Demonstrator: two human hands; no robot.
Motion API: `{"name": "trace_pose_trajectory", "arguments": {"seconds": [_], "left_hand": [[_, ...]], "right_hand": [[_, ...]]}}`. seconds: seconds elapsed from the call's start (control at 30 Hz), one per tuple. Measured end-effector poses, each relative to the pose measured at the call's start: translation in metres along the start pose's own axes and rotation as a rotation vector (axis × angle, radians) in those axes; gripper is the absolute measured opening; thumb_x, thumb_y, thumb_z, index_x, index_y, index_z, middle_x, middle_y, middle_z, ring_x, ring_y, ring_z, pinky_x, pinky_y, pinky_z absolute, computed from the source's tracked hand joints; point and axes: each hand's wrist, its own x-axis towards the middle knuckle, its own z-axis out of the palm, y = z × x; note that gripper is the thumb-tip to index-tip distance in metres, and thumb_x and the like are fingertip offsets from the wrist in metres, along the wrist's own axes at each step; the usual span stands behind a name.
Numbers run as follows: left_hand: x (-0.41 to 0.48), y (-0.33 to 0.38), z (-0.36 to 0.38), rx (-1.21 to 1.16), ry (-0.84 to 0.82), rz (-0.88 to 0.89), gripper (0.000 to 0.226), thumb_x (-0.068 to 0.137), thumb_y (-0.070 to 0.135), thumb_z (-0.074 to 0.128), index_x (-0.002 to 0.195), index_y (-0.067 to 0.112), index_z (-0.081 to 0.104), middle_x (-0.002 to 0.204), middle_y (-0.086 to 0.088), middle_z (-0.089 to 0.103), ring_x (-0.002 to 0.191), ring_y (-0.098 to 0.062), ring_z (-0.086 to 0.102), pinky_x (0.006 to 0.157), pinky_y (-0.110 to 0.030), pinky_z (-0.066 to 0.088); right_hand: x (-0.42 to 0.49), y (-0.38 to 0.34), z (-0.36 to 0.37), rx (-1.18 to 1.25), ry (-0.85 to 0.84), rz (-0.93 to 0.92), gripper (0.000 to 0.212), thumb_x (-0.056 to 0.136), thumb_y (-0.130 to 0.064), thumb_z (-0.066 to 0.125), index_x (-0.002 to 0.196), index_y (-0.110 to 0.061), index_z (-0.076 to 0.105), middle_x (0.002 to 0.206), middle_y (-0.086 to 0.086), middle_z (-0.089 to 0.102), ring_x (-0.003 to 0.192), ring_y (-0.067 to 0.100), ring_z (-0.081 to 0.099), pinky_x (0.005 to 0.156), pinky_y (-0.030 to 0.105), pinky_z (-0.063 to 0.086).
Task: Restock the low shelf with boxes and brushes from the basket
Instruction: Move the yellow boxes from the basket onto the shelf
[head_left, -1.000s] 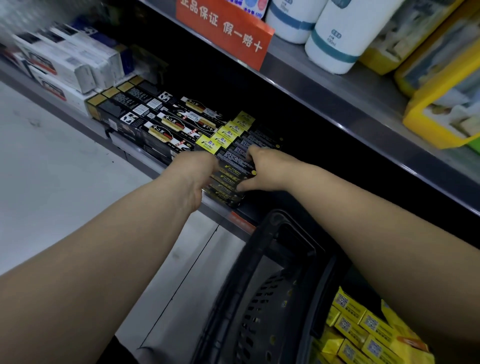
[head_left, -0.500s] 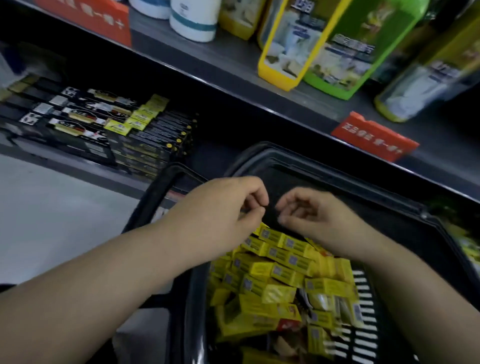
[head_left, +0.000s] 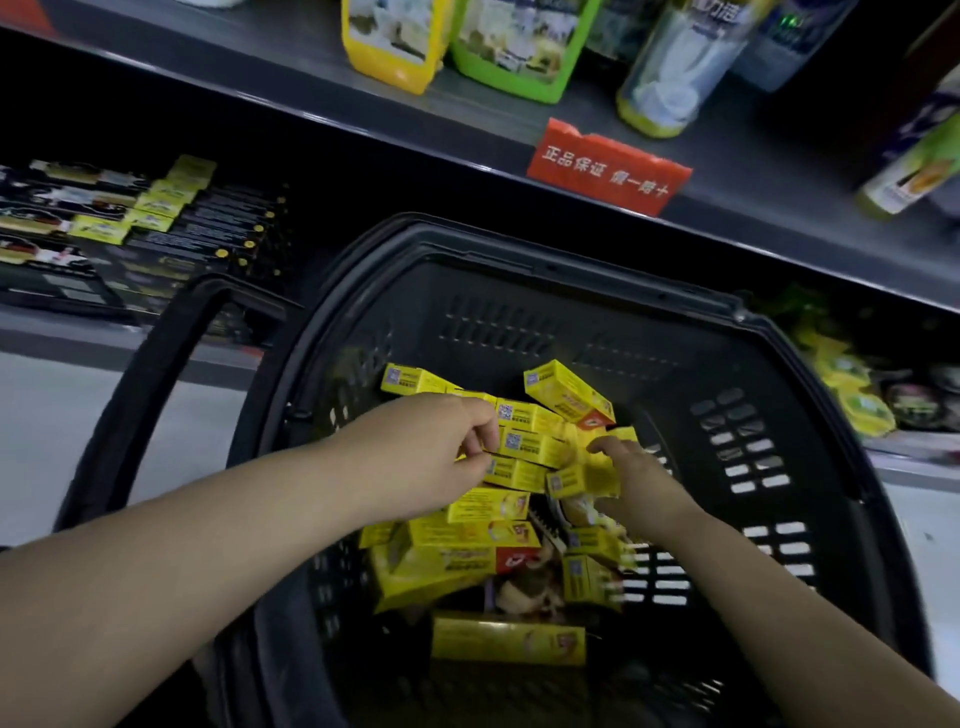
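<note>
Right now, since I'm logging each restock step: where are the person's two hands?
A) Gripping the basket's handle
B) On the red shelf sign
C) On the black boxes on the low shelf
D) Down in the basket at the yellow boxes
D: the left hand and the right hand both reach inside the black basket, at the pile of yellow boxes.

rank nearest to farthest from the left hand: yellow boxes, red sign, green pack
1. yellow boxes, in the basket, at the left hand's fingers
2. red sign, on the upper shelf's front edge
3. green pack, farther back on that shelf
</note>
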Motion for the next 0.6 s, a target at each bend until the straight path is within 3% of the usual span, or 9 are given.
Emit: {"name": "trace_pose_trajectory", "arguments": {"seconds": [0.17,0.27,0.37,0.47,0.6], "left_hand": [[0.006,0.004,0.005,-0.113,-0.034,-0.061,0.016,0.09,0.025,0.053,0.105,0.025,0.059,0.098,0.015,0.061,0.091,-0.012,0.062,0.083,-0.036,0.05],[0.012,0.006,0.009,-0.247,-0.021,-0.113,0.019,0.092,0.024,0.053,0.11,0.024,0.059,0.105,0.012,0.059,0.095,-0.008,0.059,0.087,-0.033,0.05],[0.019,0.01,0.015,-0.365,-0.059,-0.164,0.028,0.094,0.029,0.051,0.121,0.022,0.055,0.117,0.009,0.058,0.106,-0.006,0.055,0.091,-0.024,0.045],[0.022,0.019,0.024,-0.602,-0.147,-0.222,0.018,0.095,0.037,0.047,0.108,0.033,0.059,0.108,0.017,0.063,0.101,0.001,0.057,0.085,-0.016,0.044],[0.025,0.021,0.034,-0.763,-0.218,-0.29,0.019,0.094,0.039,0.047,0.102,0.034,0.064,0.1,0.011,0.072,0.095,-0.005,0.066,0.085,-0.024,0.049]], "right_hand": [[-0.003,-0.004,-0.019,0.101,-0.049,-0.014,0.044,0.078,-0.038,0.073,0.116,-0.025,0.055,0.11,-0.002,0.061,0.094,0.02,0.062,0.078,0.036,0.054],[-0.026,-0.016,-0.038,0.349,-0.005,-0.084,0.04,0.08,-0.034,0.072,0.115,-0.023,0.057,0.105,-0.007,0.061,0.098,0.014,0.063,0.081,0.036,0.055],[-0.053,-0.032,-0.054,0.745,0.045,-0.094,0.043,0.083,-0.03,0.067,0.123,-0.026,0.053,0.096,0.0,0.069,0.089,0.023,0.067,0.087,0.041,0.053],[-0.071,-0.049,-0.058,1.062,0.025,-0.082,0.041,0.089,-0.027,0.059,0.123,-0.043,0.042,0.091,0.004,0.073,0.079,0.02,0.071,0.076,0.028,0.057],[-0.076,-0.057,-0.056,1.174,0.054,-0.038,0.028,0.092,-0.022,0.056,0.119,-0.027,0.05,0.089,0.008,0.073,0.072,0.017,0.07,0.07,0.024,0.058]]}}
